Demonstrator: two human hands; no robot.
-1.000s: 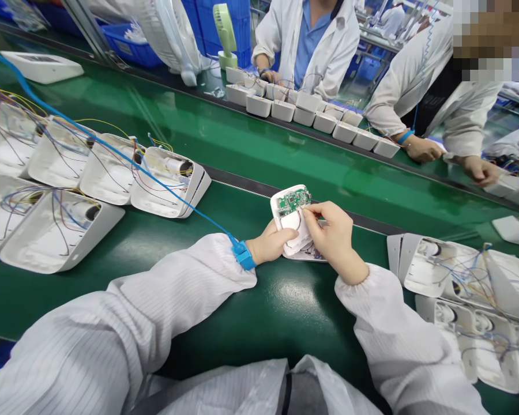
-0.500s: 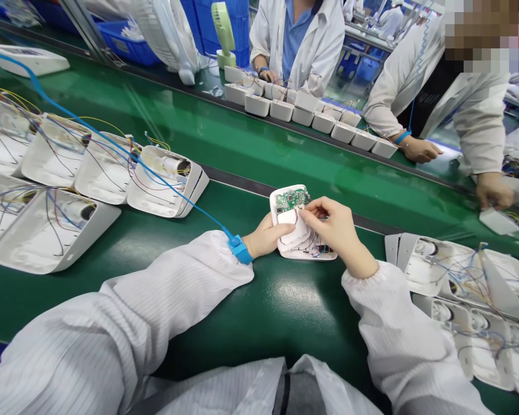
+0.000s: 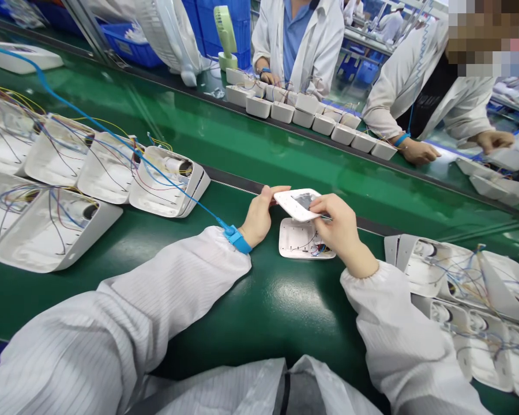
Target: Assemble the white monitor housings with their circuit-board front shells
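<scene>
A white cover (image 3: 290, 206) with a grey display area is held tilted above an open white housing (image 3: 296, 239), which lies on the green work surface with thin wires and small parts inside. My left hand (image 3: 259, 217) grips the cover's left edge, a blue strap round its wrist. On the right edge, my right hand (image 3: 338, 227) pinches the cover between thumb and fingers, above the housing's right side. The green circuit board is not visible now.
White housings with wires (image 3: 160, 184) stand at the left, and more (image 3: 445, 276) at the right. A blue cord (image 3: 90, 121) runs to my left wrist. Across the green belt (image 3: 251, 150), two people work beside a row of white housings (image 3: 303, 118).
The cover with the circuit board has been turned over, so its outer face now shows. It has lifted off the lower housing, and my left hand has moved up to its edge.
</scene>
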